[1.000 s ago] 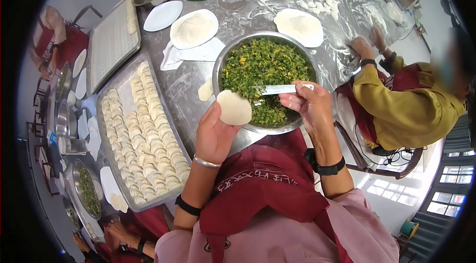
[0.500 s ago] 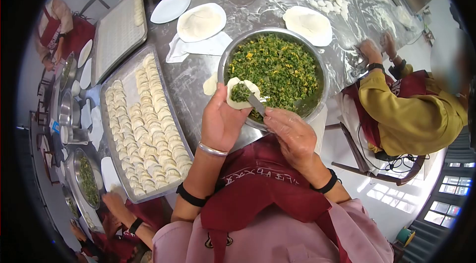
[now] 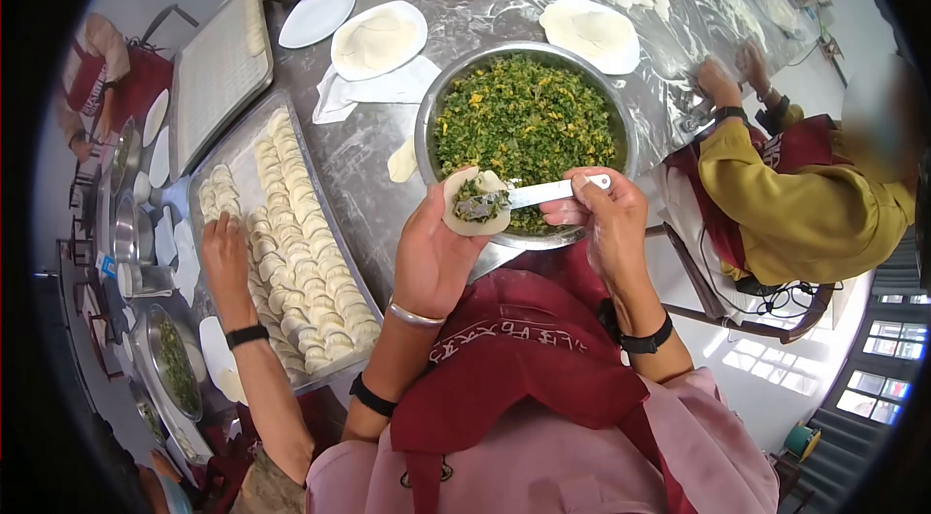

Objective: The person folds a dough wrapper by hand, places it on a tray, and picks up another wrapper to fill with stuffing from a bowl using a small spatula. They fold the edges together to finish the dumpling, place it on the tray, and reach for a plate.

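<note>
My left hand [image 3: 432, 262] cradles a round dumpling wrapper [image 3: 472, 226], with a small heap of green filling [image 3: 471, 192] in its middle. In my right hand [image 3: 613, 218] I grip a flat filling spatula [image 3: 545, 192] by its pale handle, which has a hole at the end. The blade lies on the filling in the wrapper. Both hands are over the near rim of a large steel bowl [image 3: 629, 131] of chopped greens with yellow bits. A loose wrapper [image 3: 401, 161] lies just left of the bowl.
Left stands a metal tray [image 3: 244, 153] with rows of dumplings [image 3: 305, 257]; a co-worker's hand [image 3: 225, 252] reaches into it. Plates of wrappers [image 3: 378, 39] [image 3: 590, 37] and a white cloth [image 3: 373, 90] lie beyond. At right, a person in a mustard sleeve [image 3: 776, 213] works.
My right hand has moved right and turned, bringing the spatula from steep to nearly level across the wrapper. A co-worker's hand has come in over the dumpling tray. The view has shifted slightly.
</note>
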The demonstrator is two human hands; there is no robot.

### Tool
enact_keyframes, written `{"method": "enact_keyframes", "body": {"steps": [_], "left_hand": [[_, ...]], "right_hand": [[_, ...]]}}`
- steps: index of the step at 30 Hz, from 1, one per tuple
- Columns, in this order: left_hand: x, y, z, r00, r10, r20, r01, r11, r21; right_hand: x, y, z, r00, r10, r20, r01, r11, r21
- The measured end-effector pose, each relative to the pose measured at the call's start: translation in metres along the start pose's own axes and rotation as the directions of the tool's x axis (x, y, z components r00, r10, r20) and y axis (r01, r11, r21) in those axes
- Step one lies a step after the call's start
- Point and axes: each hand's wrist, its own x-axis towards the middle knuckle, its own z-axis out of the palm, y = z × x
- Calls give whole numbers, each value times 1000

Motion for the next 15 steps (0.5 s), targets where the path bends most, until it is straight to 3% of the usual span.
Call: {"method": "enact_keyframes", "body": {"steps": [6,12,15], "left_hand": [[-1,1,-2,1000,19,7,-19,1000,21],[-1,-1,-4,1000,17,-9,-17,1000,25],[0,-3,-3,1000,23,-15,-23,999,23]], "right_hand": [[-5,-5,-1,1000,-24,9,24,1000,-6],[-21,-15,5,940,-335,55,339,937,-84],[-26,-12,8,926,-361,112,377,905,-198]]}}
